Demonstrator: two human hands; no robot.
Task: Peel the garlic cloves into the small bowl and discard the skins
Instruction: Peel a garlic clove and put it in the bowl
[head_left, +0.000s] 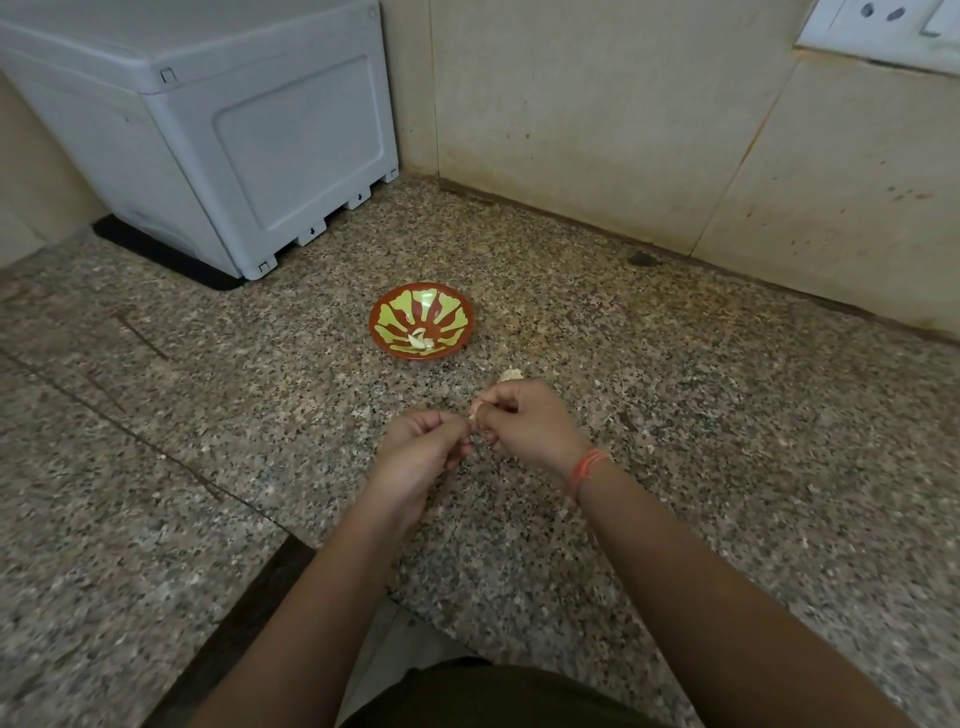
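Note:
A small red bowl with a green leaf pattern (457, 306) sits on the granite counter, with peeled garlic pieces (420, 340) at its near side. Just in front of it, my left hand (423, 454) and my right hand (524, 421) meet above the counter. Both pinch one small garlic clove (474, 415) between their fingertips; most of the clove is hidden by my fingers. A pale bit of garlic or skin (511, 374) lies on the counter right behind my right hand.
A grey plastic appliance (208, 135) stands at the back left on a black mat. Tiled walls form a corner behind the bowl. A white socket plate (883, 26) is on the wall at top right. The counter's front edge runs below my forearms.

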